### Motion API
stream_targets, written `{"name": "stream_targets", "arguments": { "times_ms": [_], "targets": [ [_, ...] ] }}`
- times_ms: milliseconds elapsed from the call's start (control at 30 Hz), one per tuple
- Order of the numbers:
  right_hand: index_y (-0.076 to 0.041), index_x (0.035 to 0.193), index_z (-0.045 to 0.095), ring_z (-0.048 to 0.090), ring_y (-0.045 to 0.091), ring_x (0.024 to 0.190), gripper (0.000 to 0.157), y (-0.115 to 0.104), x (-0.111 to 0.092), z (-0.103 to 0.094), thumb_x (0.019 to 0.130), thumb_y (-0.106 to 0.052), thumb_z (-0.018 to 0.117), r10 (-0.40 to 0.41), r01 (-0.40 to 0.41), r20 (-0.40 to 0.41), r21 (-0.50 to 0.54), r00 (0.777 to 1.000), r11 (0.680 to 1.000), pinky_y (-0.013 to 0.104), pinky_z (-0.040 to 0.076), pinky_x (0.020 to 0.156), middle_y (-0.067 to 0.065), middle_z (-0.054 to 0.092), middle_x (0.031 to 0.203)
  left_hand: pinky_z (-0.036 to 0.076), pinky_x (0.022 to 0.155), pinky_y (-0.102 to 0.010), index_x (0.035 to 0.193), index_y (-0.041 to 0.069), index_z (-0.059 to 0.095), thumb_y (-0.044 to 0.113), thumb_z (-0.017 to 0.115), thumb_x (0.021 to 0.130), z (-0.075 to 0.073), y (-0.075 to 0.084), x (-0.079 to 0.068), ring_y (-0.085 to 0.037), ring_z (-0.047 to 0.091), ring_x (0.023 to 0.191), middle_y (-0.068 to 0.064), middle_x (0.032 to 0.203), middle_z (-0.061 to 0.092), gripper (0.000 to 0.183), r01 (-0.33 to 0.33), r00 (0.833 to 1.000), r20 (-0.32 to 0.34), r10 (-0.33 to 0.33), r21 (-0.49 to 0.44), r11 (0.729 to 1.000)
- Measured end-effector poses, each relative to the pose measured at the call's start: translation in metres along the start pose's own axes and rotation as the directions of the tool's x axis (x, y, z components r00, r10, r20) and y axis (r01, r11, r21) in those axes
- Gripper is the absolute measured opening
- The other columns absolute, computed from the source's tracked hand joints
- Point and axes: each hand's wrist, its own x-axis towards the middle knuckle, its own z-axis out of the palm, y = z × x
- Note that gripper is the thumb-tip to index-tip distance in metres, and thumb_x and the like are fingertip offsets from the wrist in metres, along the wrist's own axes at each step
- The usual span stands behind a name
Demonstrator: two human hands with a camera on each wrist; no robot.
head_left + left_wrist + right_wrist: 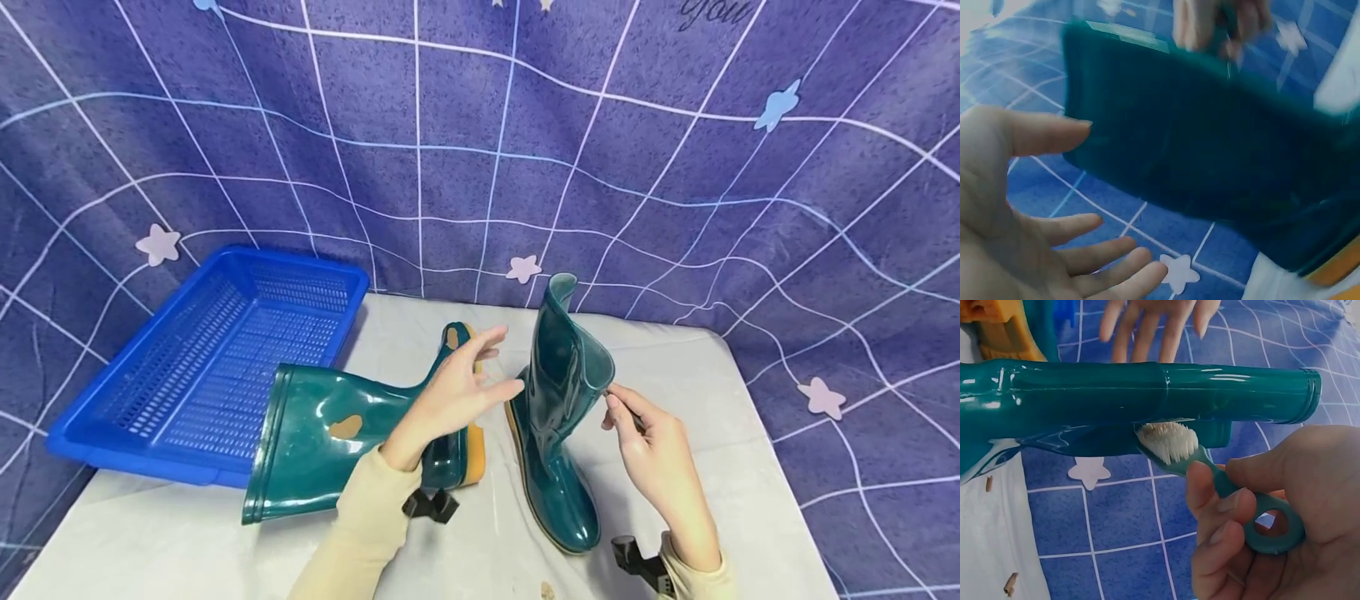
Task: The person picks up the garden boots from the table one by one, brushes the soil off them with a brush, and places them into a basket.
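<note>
Boot (550, 421) before curtain's (465, 100) “You” lettering (715, 11)

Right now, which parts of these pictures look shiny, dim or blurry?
Head view: mostly crisp, with white glare on the lying boot and a faint shadow on the table beside the standing boot; left wrist view: darker overall but washed out at the upper-left corner, the standing boot's outline smeared; right wrist view: fairly clear at the brush, glints along the standing boot.

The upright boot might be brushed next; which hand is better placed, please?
Probably the right hand: it grips the brush, bristles close to the upright boot, while the left hand holds nothing.
</note>
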Motion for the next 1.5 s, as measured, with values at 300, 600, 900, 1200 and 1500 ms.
{"name": "stream_targets", "arguments": {
  "times_ms": [300,600,900,1200,1500],
  "targets": [
    [-0.02,0.123,0.07,0.048,0.004,0.056,0.027,0.004,0.0,0.001,0.103,-0.028,0.054,-0.011,0.013,0.081,-0.029,0.997,0.999,0.023,0.044,0.056,-0.008,0.068,0.076,0.032,0.119,-0.05,0.159,0.02,0.018,0.022,0.07,0.089,-0.004,-0.007,0.062,-0.027,0.027,0.151,-0.004,0.162,0.028,0.087,0.024,0.974,0.227,-0.003,-0.092,0.995],
    [-0.02,0.122,0.07,0.05,0.004,0.06,0.027,0.006,-0.003,-0.004,0.104,-0.029,0.053,0.001,0.004,0.14,-0.038,0.99,0.999,0.023,0.046,0.06,-0.009,0.068,0.076,0.048,0.105,-0.044,0.144,0.018,0.046,0.023,0.075,0.086,0.002,-0.021,0.082,-0.025,0.058,0.123,-0.006,0.135,0.059,0.065,-0.024,0.963,0.266,0.047,-0.088,0.996],
    [-0.019,0.124,0.069,0.051,0.006,0.058,0.029,0.016,-0.002,-0.014,0.104,-0.03,0.051,0.07,-0.062,0.124,-0.067,0.99,0.996,0.024,0.045,0.056,-0.005,0.068,0.078,0.056,0.081,-0.034,0.095,0.021,0.07,0.041,0.079,0.084,0.012,-0.026,0.082,-0.013,0.067,0.085,0.006,0.086,0.068,0.025,-0.046,0.995,0.093,0.047,-0.016,0.999],
    [-0.018,0.124,0.069,0.051,0.006,0.049,0.028,0.018,0.0,-0.025,0.104,-0.028,0.052,0.177,-0.177,0.01,0.024,0.984,0.984,0.025,0.043,0.045,0.004,0.068,0.078,0.053,0.067,-0.03,0.08,0.01,0.069,0.029,0.079,0.085,0.038,-0.004,0.054,-0.012,0.059,0.066,0.008,0.064,0.059,0.022,-0.113,0.959,-0.281,0.046,-0.225,0.968],
    [-0.02,0.124,0.07,0.051,0.006,0.048,0.028,0.017,0.005,-0.028,0.103,-0.028,0.053,0.213,-0.21,-0.057,0.065,0.975,0.976,0.024,0.043,0.044,0.004,0.069,0.078,0.057,0.079,-0.03,0.089,0.003,0.075,0.028,0.075,0.09,0.084,0.018,0.015,-0.012,0.069,0.082,-0.009,0.087,0.075,0.025,-0.3,0.767,-0.639,0.048,-0.292,0.908]
  ]
}}
